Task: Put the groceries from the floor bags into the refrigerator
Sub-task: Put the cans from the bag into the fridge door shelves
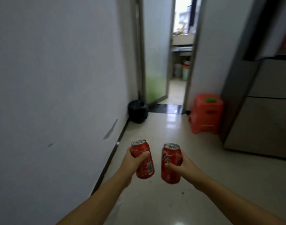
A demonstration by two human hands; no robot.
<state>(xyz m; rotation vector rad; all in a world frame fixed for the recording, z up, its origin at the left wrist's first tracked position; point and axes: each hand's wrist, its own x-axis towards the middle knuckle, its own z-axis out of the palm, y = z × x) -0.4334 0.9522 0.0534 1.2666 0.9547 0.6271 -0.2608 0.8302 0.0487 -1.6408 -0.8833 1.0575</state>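
Left hand (131,161) was clamped on one red can (143,159), right hand (185,164) on another can (171,164), both upright, ahead-left of the refrigerator (265,111). Recommended: keep both level, free one hand for its door.

Both arms reach out straight in front. The left hand (133,161) and the right hand (184,167) are each curled tight around a can, thumbs in front.

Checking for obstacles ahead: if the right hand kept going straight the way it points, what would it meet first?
Probably nothing near: the right hand with its can points down the bare floor toward the doorway. Depth is unclear.
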